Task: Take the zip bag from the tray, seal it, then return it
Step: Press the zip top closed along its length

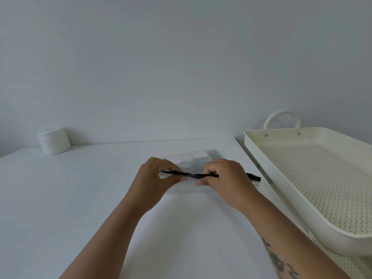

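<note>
The zip bag [198, 160] lies flat on the white counter [80, 198], out of the tray [314, 178], which stands empty just to the right. The bag's black zip strip [191, 174] is the edge nearest the person, and its long axis runs left to right, straight across both hands.

The left hand [159, 176] pinches the strip near its left end, thumb below and fingers [171, 168] curled over the top. The right hand [225, 178] pinches it further right in the same way, its fingers pressed together on the strip. Past the right hand, a short length of strip [254, 176] sticks out toward the tray.

Between the 2 hands the strip looks twisted, so that stretch probably is not closed yet; whether the ends are sealed cannot be told. The strip's line matters most: pressing would have to travel sideways along it, left to right or the reverse. For the return the right hand is nearer the tray. A white roll [54, 140] stands well apart at the back left.
</note>
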`<state>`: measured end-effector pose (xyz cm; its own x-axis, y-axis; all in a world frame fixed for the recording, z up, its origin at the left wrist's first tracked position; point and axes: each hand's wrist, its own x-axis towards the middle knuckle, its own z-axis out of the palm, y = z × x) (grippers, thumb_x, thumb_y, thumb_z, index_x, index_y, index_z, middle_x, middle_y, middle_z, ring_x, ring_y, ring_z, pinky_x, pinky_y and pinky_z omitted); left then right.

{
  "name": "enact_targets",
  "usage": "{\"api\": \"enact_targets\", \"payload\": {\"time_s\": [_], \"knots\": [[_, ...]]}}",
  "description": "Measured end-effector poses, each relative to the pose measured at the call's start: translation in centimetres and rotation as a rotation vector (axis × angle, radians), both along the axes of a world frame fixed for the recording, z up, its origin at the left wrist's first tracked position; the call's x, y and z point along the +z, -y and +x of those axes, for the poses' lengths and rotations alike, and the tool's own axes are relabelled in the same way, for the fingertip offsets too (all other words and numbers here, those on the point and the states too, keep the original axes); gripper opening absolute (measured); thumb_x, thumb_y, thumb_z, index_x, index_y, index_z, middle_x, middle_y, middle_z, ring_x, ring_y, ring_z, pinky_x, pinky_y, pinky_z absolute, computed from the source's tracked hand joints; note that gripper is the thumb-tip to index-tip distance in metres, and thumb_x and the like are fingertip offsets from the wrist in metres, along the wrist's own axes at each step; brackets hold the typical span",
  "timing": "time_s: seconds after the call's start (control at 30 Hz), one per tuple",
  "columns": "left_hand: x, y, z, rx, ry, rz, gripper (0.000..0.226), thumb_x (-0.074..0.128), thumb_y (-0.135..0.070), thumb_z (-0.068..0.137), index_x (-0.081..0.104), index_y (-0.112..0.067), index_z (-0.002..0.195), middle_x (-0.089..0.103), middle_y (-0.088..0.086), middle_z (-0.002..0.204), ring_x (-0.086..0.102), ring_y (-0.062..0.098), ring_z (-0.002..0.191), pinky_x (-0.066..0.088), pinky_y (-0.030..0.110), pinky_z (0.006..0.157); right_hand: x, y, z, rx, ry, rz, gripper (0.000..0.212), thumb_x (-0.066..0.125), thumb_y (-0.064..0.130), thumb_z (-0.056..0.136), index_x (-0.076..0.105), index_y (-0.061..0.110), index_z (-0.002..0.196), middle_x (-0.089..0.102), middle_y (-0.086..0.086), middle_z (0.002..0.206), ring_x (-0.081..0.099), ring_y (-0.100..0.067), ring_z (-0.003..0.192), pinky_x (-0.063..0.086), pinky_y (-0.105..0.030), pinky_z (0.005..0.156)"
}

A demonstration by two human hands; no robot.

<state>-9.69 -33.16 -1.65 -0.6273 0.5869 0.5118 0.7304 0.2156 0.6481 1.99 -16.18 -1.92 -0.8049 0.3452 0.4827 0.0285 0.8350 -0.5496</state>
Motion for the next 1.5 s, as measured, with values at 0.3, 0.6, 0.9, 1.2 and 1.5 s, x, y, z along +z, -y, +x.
{"api": "enact_targets", "payload": {"time_s": [0.3,0.6,0.9,1.2,1.5], "knots": [[-0.2,-0.5,0.4,-0.089,0.051,-0.118,0.013,0.079,-0.041,0.071,0.071,-0.031,0.073,0.065,-0.013,0.072,0.054,0.0,0.068,0.038,0.008,0.061,0.2,-2.3,1.5,-0.097,0.2,-0.035,0.007,0.077,0.033,0.075,0.071,0.029,0.073,0.063,0.007,0.07,0.058,-0.016,0.073,0.038,-0.03,0.061],[-1.6,-0.1,-1.8,-0.16,0.412,-0.14,0.066,0.033,-0.085,0.074,0.069,-0.038,0.103,0.061,-0.026,0.117,0.051,-0.006,0.107,0.03,0.017,0.091,0.6,-2.2,2.1,0.0,0.365,-0.162,0.012,0.081,0.029,0.071,0.072,0.033,0.065,0.068,0.0,0.078,0.059,-0.019,0.074,0.043,-0.032,0.066],[-2.5,-1.4,-0.9,0.073,-0.131,-0.68,0.038,0.043,-0.059,0.089,0.054,-0.047,0.123,0.052,-0.015,0.122,0.036,0.015,0.123,0.022,0.039,0.106,1.6,-0.6,2.9,-0.036,0.449,-0.262,0.067,0.054,0.078,0.07,0.068,0.021,0.104,0.068,0.001,0.107,0.061,-0.017,0.102,0.046,-0.042,0.099],[-0.6,-2.4,3.6,0.055,-0.334,-0.432,0.044,0.044,-0.057,0.088,0.056,-0.025,0.06,0.05,-0.008,0.056,0.051,0.007,0.062,0.032,0.025,0.061,-0.8,-1.2,1.0,-0.328,0.557,0.038,0.068,0.032,0.062,0.093,0.024,0.024,0.149,0.034,-0.006,0.152,0.032,-0.031,0.137,0.034,-0.049,0.103],[-3.3,-2.3,0.2,0.167,-0.233,-0.731,0.054,0.032,-0.064,0.09,0.034,-0.044,0.14,0.024,-0.013,0.158,0.019,0.027,0.142,0.018,0.045,0.113,-4.1,-1.5,-0.9,-0.232,0.604,0.152,0.067,0.019,0.066,0.088,0.014,0.04,0.15,0.012,0.001,0.163,0.005,-0.029,0.149,-0.006,-0.057,0.117]]}}
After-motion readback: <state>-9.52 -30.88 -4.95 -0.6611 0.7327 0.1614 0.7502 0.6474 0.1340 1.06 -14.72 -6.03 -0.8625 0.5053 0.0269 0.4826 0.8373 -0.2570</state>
